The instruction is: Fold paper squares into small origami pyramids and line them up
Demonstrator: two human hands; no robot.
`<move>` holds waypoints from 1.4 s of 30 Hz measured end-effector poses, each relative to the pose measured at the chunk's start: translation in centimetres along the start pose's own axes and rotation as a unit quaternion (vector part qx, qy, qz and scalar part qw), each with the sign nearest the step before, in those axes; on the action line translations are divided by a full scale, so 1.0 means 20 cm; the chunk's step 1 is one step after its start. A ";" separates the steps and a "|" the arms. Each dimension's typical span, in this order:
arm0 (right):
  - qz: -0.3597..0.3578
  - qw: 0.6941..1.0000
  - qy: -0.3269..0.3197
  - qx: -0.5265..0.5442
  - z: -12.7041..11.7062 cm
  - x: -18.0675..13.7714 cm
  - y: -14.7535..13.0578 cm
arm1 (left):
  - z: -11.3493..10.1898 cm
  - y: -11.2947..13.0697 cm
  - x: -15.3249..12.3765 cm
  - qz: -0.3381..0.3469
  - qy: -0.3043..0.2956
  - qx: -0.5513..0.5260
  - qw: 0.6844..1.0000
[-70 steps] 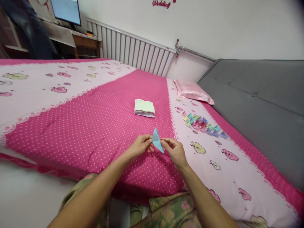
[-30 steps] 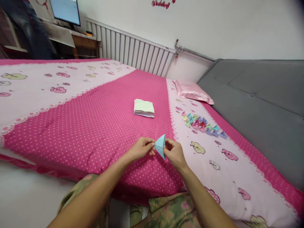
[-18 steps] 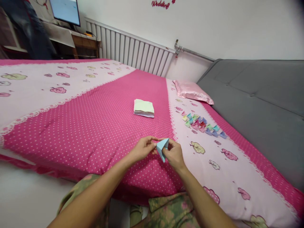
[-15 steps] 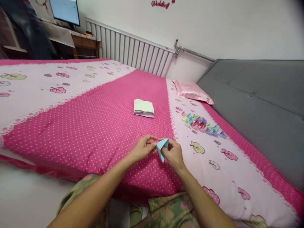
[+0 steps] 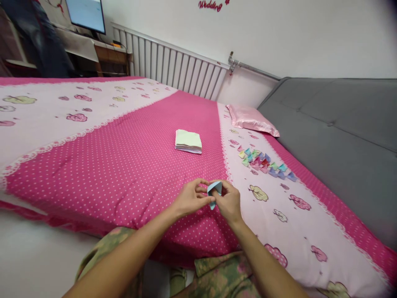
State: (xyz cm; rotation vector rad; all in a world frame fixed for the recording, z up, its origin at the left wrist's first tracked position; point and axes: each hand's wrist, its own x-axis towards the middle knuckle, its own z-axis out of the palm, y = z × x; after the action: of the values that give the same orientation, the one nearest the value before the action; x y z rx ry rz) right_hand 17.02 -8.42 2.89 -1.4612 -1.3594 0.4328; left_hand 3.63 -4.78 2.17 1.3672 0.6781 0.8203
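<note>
A light blue folded paper piece point(image 5: 218, 186) is held between my two hands above the front edge of the bed. My right hand point(image 5: 230, 203) is closed on its right side, with a finger or thumb inside the opened fold. On the other side, my left hand point(image 5: 192, 198) has its thumb against the paper's lower left and its index finger at the upper left edge. The paper's lower point shows beneath the thumb; its right side is hidden by my right fingers.
A stack of square paper sheets point(image 5: 188, 140) lies on the pink dotted bedspread point(image 5: 149, 145). Farther right are several small folded paper pieces point(image 5: 263, 161) in mixed colours. Behind them are a pink pillow point(image 5: 251, 119) and a grey headboard point(image 5: 335, 136).
My left hand has shifted right, its thumb now pressing on the blue paper. The paper has turned and bent from a flat triangle into a more rounded, opened shape.
</note>
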 end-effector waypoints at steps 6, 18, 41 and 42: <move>-0.018 1.000 -0.013 0.007 0.01 -0.01 0.00 | 0.02 -0.03 0.02 0.036 0.050 -0.008 0.998; 0.014 0.989 -0.033 0.144 -0.01 0.02 -0.02 | 0.00 0.08 0.00 -0.031 0.078 -0.183 0.980; 0.103 0.966 -0.048 0.231 0.01 0.02 -0.02 | -0.02 0.05 0.02 -0.002 0.070 -0.120 0.990; 0.109 0.963 -0.051 0.241 0.01 0.02 -0.02 | -0.02 0.05 0.02 -0.014 0.065 -0.111 0.992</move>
State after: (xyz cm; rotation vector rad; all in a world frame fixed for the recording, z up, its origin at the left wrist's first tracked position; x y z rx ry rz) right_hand 16.81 -8.03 3.25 -1.1919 -1.0726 0.9247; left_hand 3.39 -4.28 3.05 1.1094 0.6832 0.9395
